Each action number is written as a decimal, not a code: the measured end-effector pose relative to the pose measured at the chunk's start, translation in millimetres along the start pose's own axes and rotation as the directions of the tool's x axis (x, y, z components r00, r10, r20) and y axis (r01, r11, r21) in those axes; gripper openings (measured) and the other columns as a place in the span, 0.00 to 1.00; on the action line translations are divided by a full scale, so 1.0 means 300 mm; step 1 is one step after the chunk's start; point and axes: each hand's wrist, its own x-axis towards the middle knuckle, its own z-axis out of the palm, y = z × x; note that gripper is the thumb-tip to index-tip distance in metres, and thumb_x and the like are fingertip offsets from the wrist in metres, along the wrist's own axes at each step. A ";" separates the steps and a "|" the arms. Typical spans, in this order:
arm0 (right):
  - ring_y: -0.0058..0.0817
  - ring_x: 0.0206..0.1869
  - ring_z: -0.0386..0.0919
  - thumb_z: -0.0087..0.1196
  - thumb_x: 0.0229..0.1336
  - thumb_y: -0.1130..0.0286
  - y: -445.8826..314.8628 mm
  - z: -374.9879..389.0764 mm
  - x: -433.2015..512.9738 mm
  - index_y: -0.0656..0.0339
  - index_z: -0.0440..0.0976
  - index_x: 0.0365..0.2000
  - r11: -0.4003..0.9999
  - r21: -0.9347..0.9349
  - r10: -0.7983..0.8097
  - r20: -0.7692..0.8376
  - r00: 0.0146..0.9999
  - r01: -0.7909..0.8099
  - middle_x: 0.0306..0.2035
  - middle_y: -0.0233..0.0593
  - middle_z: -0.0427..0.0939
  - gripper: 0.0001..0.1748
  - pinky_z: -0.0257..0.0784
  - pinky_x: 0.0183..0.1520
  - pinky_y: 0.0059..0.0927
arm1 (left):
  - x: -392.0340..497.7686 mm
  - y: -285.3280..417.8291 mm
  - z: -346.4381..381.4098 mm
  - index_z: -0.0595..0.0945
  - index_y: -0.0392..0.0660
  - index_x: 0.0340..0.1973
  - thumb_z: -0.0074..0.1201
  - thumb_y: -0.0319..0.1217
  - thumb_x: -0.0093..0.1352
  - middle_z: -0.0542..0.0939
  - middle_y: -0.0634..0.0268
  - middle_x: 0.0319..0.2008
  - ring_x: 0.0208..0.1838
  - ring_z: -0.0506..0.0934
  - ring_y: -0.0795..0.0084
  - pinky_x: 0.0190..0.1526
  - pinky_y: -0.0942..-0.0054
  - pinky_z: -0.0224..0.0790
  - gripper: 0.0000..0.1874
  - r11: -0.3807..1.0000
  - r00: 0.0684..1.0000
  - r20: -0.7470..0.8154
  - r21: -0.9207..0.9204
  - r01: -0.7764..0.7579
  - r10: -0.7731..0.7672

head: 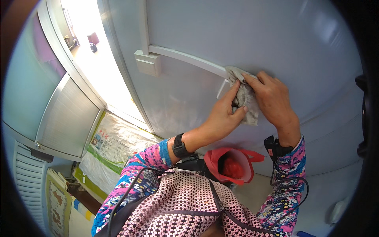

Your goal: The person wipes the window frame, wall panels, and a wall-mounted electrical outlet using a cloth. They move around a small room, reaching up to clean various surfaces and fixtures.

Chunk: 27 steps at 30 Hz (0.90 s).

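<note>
A crumpled grey cloth (247, 99) lies against the pale blue-grey wall panel (183, 89), held between both my hands. With thumb and forefinger, my left hand (222, 115) grips its left side. My right hand (272, 96) pinches the upper right part, its other fingers curled near the wall. Under the cloth's upper left corner runs the end of a white cable trunking (189, 57). Just below that end, a white box (222, 89), perhaps a switch or socket, is partly hidden by the cloth and my left hand.
A white wall switch (147, 63) sits at the trunking's other end. Below my hands stands a red bag (228, 166) with red contents. At left are a bright doorway (88, 59), a metal-framed door (69, 115) and a plastic-wrapped package (115, 139). Cables (306, 189) hang from both wrist straps.
</note>
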 end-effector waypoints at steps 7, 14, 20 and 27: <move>0.42 0.36 0.79 0.58 0.54 0.78 0.054 0.033 -0.084 0.52 0.81 0.55 0.996 0.011 0.090 -0.017 0.996 -0.090 0.32 0.39 0.75 0.26 0.74 0.38 0.41 | 0.038 -0.053 0.051 0.58 0.32 0.76 0.59 0.29 0.72 0.76 0.46 0.63 0.63 0.76 0.64 0.64 0.67 0.69 0.41 0.999 0.995 0.096 0.022 0.035 -0.037; 0.55 0.45 0.80 0.57 0.59 0.80 -0.040 0.020 -0.337 0.59 0.76 0.60 0.811 0.438 0.344 0.179 0.922 -0.388 0.45 0.53 0.81 0.27 0.76 0.47 0.47 | -0.063 -0.083 -0.031 0.72 0.39 0.67 0.62 0.30 0.70 0.82 0.51 0.53 0.57 0.80 0.66 0.61 0.66 0.72 0.30 0.979 0.983 0.129 0.174 0.104 -0.128; 0.55 0.52 0.81 0.55 0.61 0.79 -0.120 0.098 -0.442 0.63 0.75 0.60 0.609 0.655 0.390 0.245 0.887 -0.448 0.53 0.56 0.81 0.26 0.76 0.55 0.43 | -0.137 -0.089 -0.214 0.77 0.40 0.60 0.55 0.26 0.75 0.82 0.65 0.45 0.42 0.79 0.82 0.42 0.80 0.75 0.17 0.966 0.980 -0.049 0.167 0.197 -0.192; 0.33 0.54 0.84 0.54 0.64 0.83 -0.162 0.149 -0.468 0.66 0.73 0.62 0.447 0.717 0.458 0.330 0.825 -0.535 0.51 0.50 0.84 0.25 0.75 0.56 0.30 | -0.085 -0.078 -0.249 0.79 0.38 0.52 0.53 0.27 0.77 0.83 0.67 0.33 0.29 0.80 0.83 0.20 0.81 0.74 0.10 0.986 0.949 -0.291 0.077 0.151 -0.123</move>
